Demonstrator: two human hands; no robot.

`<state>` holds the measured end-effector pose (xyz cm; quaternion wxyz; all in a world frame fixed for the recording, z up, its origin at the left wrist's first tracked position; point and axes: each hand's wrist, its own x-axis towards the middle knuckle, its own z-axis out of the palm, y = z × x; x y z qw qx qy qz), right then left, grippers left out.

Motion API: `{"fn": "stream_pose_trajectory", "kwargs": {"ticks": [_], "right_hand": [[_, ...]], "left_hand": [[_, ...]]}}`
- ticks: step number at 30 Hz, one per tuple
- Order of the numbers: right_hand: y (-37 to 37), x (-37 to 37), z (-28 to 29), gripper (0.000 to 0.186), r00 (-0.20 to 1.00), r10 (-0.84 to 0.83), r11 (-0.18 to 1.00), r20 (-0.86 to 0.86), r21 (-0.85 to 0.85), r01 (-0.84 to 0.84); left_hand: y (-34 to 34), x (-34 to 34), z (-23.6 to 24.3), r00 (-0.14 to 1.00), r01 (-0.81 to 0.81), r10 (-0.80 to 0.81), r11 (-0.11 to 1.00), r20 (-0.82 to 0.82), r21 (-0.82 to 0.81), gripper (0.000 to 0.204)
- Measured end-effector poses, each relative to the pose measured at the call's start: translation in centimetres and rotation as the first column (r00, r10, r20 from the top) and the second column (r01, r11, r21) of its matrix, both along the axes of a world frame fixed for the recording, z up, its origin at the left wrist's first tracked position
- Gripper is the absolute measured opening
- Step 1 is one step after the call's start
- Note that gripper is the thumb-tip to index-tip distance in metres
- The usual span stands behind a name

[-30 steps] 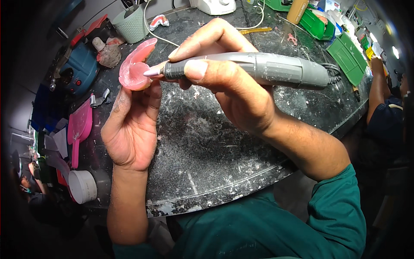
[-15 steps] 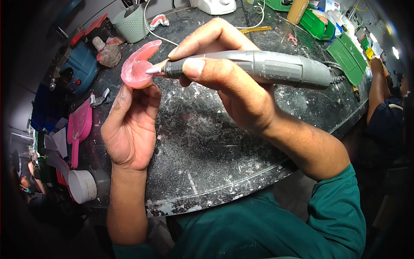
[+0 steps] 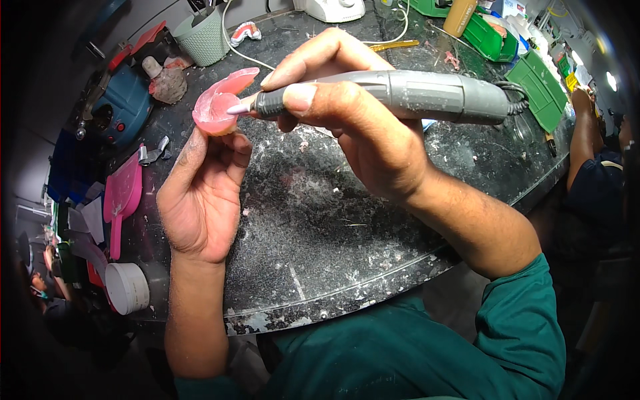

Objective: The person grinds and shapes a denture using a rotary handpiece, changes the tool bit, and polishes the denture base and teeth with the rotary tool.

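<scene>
My left hand (image 3: 207, 190) pinches a pink denture base (image 3: 212, 110) from below, between thumb and fingertips, with its curved inner side facing up. My right hand (image 3: 360, 123) is closed around a grey rotary handpiece (image 3: 427, 97), held like a pen and lying nearly level. At its left end a pale, pointed grinding bit (image 3: 238, 109) reaches the inside of the denture base and appears to touch it. A cable leaves the handpiece's right end. Both hands are raised over the dusty black worktop (image 3: 300, 240).
A pink dustpan (image 3: 123, 190) and a white tub (image 3: 127, 288) lie at the left. Behind them are a blue machine (image 3: 123, 103), a plaster lump (image 3: 168, 83), a pale basket (image 3: 200, 40) and a toothed model (image 3: 246, 33). Green bins (image 3: 539, 90) stand far right, near a co-worker's arm (image 3: 582, 133).
The denture base has shifted slightly right and tilted a little in my left hand. The handpiece's rear end has risen slightly, with its bit still at the denture base.
</scene>
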<state>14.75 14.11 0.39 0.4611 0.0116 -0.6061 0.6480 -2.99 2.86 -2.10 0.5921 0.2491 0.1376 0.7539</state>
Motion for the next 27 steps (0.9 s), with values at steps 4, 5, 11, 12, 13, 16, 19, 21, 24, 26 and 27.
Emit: {"fn": "stream_pose_trajectory", "kwargs": {"ticks": [4, 5, 11, 12, 13, 16, 19, 21, 24, 26, 27], "right_hand": [[0.2, 0.1, -0.2, 0.016, 0.999, -0.006, 1.0, 0.036, 0.024, 0.005], [-0.1, 0.0, 0.1, 0.016, 1.0, 0.023, 1.0, 0.005, -0.007, -0.023], [-0.4, 0.3, 0.5, 0.015, 0.999, 0.046, 0.998, -0.022, 0.036, -0.045], [-0.5, 0.3, 0.6, 0.015, 1.0, 0.028, 0.997, 0.0, 0.07, -0.028], [-0.4, 0.2, 0.4, 0.015, 1.0, 0.028, 0.997, 0.0, 0.069, -0.028], [-0.3, 0.1, 0.1, 0.014, 0.997, -0.068, 0.994, -0.023, 0.088, 0.07], [-0.3, 0.3, 0.2, 0.014, 0.998, -0.057, 0.994, 0.008, 0.093, 0.056], [-0.3, 0.6, 0.4, 0.014, 0.996, -0.073, 0.985, 0.049, 0.157, 0.065], [-0.2, 0.9, 0.6, 0.014, 0.991, -0.094, 0.975, 0.099, 0.21, 0.071], [-0.6, 1.0, 0.9, 0.014, 0.992, -0.101, 0.975, 0.078, 0.206, 0.083], [-0.8, 1.0, 1.0, 0.014, 0.992, -0.107, 0.976, 0.059, 0.199, 0.094]], "left_hand": [[0.0, -0.2, -0.2, 0.999, 0.025, -0.025, 0.999, -0.026, 0.027, 0.034], [0.1, -0.1, -0.1, 0.999, -0.007, 0.008, 1.0, -0.035, 0.014, 0.034], [0.2, 0.3, 0.5, 0.983, -0.063, 0.073, 0.996, -0.166, 0.061, 0.036], [0.2, 0.4, 0.6, 0.978, -0.059, 0.073, 0.995, -0.195, 0.078, 0.037], [0.2, 0.5, 0.6, 0.978, -0.059, 0.073, 0.995, -0.194, 0.077, 0.037], [0.2, 0.8, 0.5, 0.954, -0.152, 0.162, 0.987, -0.251, 0.057, 0.041], [0.2, 1.0, 0.7, 0.934, -0.188, 0.197, 0.98, -0.297, 0.057, 0.043], [0.3, 1.1, 0.8, 0.912, -0.227, 0.227, 0.973, -0.343, 0.04, 0.044], [0.2, 1.1, 0.7, 0.92, -0.186, 0.197, 0.98, -0.338, 0.067, 0.043], [0.1, 1.3, 0.6, 0.94, -0.192, 0.197, 0.98, -0.279, 0.045, 0.042], [0.0, 1.5, 0.6, 0.956, -0.198, 0.197, 0.98, -0.218, 0.021, 0.04]]}}
